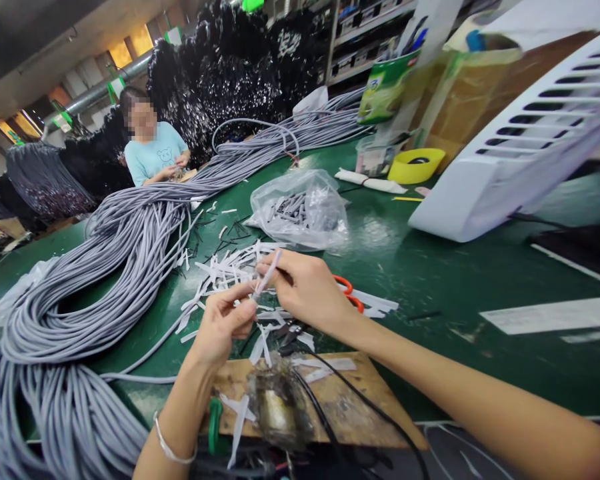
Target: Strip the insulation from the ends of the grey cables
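Observation:
My left hand (pixel 223 325) pinches the end of a thin grey cable, which trails down and left toward the big bundle of grey cables (pixel 80 293). My right hand (pixel 307 288) is closed on a small pale strip or sleeve (pixel 269 272) at that same cable end, thumb and fingers pressed together. Both hands hover over a heap of white paper-like scraps (pixel 230 270) on the green table (pixel 430 280). Below them lies a wooden board (pixel 350 407) with a worn tool (pixel 275 407) and a black cord (pixel 340 393) on it.
Orange-handled scissors (pixel 349 293) lie just right of my right hand. A clear bag of small parts (pixel 300 210), a yellow bowl (pixel 416 165) and a white fan housing (pixel 525 140) stand further back. Another person in a light blue shirt (pixel 153 153) works at the far left.

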The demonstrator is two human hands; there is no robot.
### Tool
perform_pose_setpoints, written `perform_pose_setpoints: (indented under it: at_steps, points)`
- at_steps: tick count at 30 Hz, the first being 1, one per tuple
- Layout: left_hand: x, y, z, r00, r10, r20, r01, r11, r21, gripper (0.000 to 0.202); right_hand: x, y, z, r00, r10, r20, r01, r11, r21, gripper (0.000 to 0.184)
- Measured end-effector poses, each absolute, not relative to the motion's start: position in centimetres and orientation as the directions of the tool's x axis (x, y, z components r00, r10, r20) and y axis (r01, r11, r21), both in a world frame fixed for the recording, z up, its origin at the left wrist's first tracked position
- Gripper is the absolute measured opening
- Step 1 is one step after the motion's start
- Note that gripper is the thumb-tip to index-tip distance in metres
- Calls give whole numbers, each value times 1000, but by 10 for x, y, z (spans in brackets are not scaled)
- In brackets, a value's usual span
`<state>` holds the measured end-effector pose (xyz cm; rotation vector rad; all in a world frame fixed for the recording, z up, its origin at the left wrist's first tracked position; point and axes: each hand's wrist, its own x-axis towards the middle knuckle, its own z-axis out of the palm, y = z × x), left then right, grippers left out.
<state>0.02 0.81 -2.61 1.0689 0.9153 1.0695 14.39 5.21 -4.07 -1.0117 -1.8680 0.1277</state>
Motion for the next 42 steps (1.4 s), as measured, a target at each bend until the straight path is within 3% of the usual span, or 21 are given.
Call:
perform_pose_setpoints:
  at_steps: [3, 10, 15, 19, 21, 24, 27, 31, 35, 37, 40, 42]
  points:
    - [0, 9, -25, 233, 967, -106, -239, 162, 957, 50, 141, 58, -40, -179, 807, 563, 607, 541, -583, 21]
    - [-4, 15, -33, 314, 949, -29, -207, 99, 973, 50, 142, 55, -22, -192, 879, 437, 531, 468, -707, 24]
    - [-4, 19, -21, 507, 860, -64, 69, 33, 997, 43, 153, 56, -18, -393, 826, 404, 368, 544, -754, 27]
    - [-6, 21, -13, 527, 850, 12, 231, -156, 960, 36, 165, 60, -18, -437, 795, 422, 281, 566, -775, 27]
    - [-9, 20, -16, 484, 871, 83, 174, -189, 966, 32, 171, 63, -17, -563, 747, 354, 265, 568, -779, 26]
    - [-13, 19, -24, 441, 896, 56, 7, -65, 998, 30, 177, 66, -15, -673, 708, 214, 263, 499, -825, 20]
    - [-13, 16, -29, 495, 868, -32, -32, 55, 998, 35, 175, 64, -12, -633, 741, 225, 107, 372, -922, 24]
    - [-13, 15, -32, 551, 830, -88, -17, 117, 993, 51, 166, 54, -8, -721, 652, 234, -54, 284, -957, 31]
    - [-11, 12, -28, 535, 844, -51, -2, 62, 998, 41, 155, 52, -13, -585, 771, 251, -61, 267, -962, 40]
    - [-9, 8, -22, 537, 843, 24, 72, -74, 995, 33, 152, 59, -21, -455, 873, 173, -67, 160, -985, 37]
    - [-7, 2, -14, 614, 773, 156, 128, -294, 947, 43, 153, 76, -32, -250, 968, 3, -76, -17, -997, 33]
    - [-7, 3, -13, 502, 830, 242, 94, -331, 939, 35, 156, 84, -36, -160, 987, -14, -91, -28, -995, 31]
